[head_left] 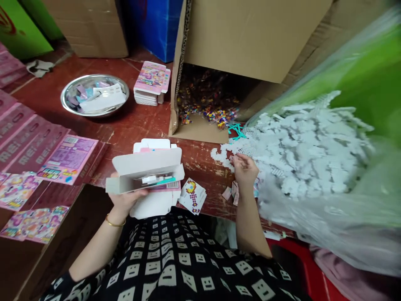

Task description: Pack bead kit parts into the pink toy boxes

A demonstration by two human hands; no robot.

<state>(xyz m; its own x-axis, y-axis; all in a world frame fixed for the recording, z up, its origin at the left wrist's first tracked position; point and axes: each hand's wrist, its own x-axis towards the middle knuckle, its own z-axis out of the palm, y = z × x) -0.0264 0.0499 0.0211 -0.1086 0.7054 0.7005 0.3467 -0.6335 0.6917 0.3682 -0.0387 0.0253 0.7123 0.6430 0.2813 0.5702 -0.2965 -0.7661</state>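
My left hand (127,202) is wrapped round a small open carton (147,163), white inside, tilted with its mouth facing me. Inside the carton lie white pieces and a teal strip (164,181). Flattened cartons (153,205) lie beneath it. My right hand (246,170) has its fingers pinched at the edge of a white perforated plastic pegboard (224,154), beside a large heap of similar white pieces (316,146) in a clear bag. Between my hands lie cards with a pixel wand picture (192,195) and small pink packets (231,193).
A big cardboard box (250,37) holds packets of colourful beads (219,116); teal sticks (237,131) lie by its opening. Farther left are a metal bowl (64,98) and a stack of pink cartons (150,81). Rows of pink boxes (28,138) line the left side.
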